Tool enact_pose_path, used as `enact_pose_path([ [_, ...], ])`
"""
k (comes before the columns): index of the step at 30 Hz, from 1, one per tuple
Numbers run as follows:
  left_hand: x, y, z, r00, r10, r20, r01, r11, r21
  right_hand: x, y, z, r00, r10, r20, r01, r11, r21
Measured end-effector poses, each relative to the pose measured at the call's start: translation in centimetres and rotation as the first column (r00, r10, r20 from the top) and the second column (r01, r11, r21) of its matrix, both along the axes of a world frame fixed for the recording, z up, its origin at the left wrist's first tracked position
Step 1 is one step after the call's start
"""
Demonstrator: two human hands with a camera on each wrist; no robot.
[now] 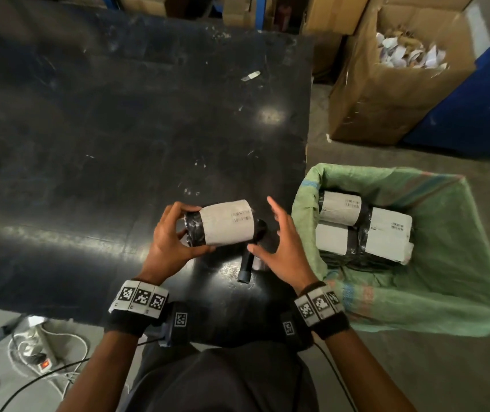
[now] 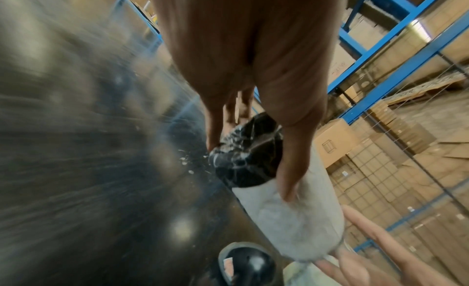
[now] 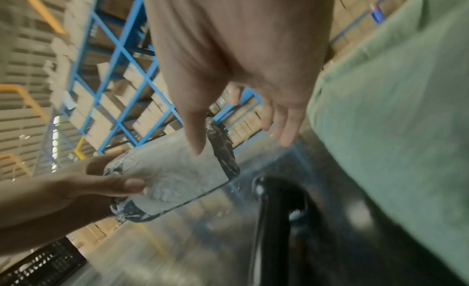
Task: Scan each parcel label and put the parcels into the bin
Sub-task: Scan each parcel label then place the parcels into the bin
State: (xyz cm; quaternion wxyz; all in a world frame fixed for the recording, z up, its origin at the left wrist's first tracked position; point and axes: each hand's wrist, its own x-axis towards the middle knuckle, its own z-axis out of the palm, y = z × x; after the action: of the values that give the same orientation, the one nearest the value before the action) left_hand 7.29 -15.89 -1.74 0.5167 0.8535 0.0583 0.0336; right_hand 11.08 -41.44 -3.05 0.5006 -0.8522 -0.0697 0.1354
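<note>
A black-wrapped parcel [image 1: 222, 224] with a white label hangs above the black table [image 1: 118, 129], label up. My left hand [image 1: 175, 233] grips its left end, thumb below and fingers over the top. In the left wrist view the parcel [image 2: 284, 210] runs away from my thumb. My right hand [image 1: 273, 233] is spread open just right of the parcel, touching nothing; the right wrist view shows the parcel [image 3: 175, 172] under its fingertips. A black handheld scanner [image 1: 251, 254] lies on the table beneath the parcel. The bin [image 1: 446, 278], lined with a green sack, holds several labelled parcels [image 1: 362, 227].
A big cardboard box [image 1: 392, 84] of paper scraps stands on the floor beyond the bin, a blue surface [image 1: 481, 114] beside it. A small paper scrap [image 1: 251, 76] lies far on the table. Cables and a power strip [image 1: 38, 358] lie on the floor at lower left.
</note>
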Motion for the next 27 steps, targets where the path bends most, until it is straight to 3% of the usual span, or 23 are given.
enact_pose_path([
  [5,1.6,-2.9,2.1,0.966,-0.255,-0.026,0.251,0.962,-0.107,-0.1,-3.7,2.6,0.977,0.176,0.118,-0.169,0.983,-0.065],
  [14,4.6,-10.8,3.6,0.881,-0.473,0.024,0.472,0.870,-0.142,-0.3,-12.0,5.9,0.992,0.043,0.121,-0.029,0.993,-0.117],
  [18,5.9,-15.9,1.6,0.847,-0.532,-0.019,0.531,0.847,-0.029,0.8,-18.6,6.5,1.000,-0.008,0.026,0.014,0.977,-0.213],
  [21,6.5,-20.3,-0.9,0.870,-0.489,-0.069,0.492,0.848,0.194,2.7,-23.5,7.5,0.993,-0.036,-0.113,0.001,0.957,-0.292],
  [24,6.5,-23.4,-3.5,0.883,-0.431,-0.184,0.467,0.779,0.418,5.6,-27.1,7.8,0.984,-0.075,-0.163,-0.005,0.896,-0.444],
  [27,6.1,-24.8,-5.1,0.901,-0.386,-0.197,0.430,0.742,0.514,8.8,-29.5,6.7,0.969,-0.119,-0.215,-0.022,0.828,-0.560],
])
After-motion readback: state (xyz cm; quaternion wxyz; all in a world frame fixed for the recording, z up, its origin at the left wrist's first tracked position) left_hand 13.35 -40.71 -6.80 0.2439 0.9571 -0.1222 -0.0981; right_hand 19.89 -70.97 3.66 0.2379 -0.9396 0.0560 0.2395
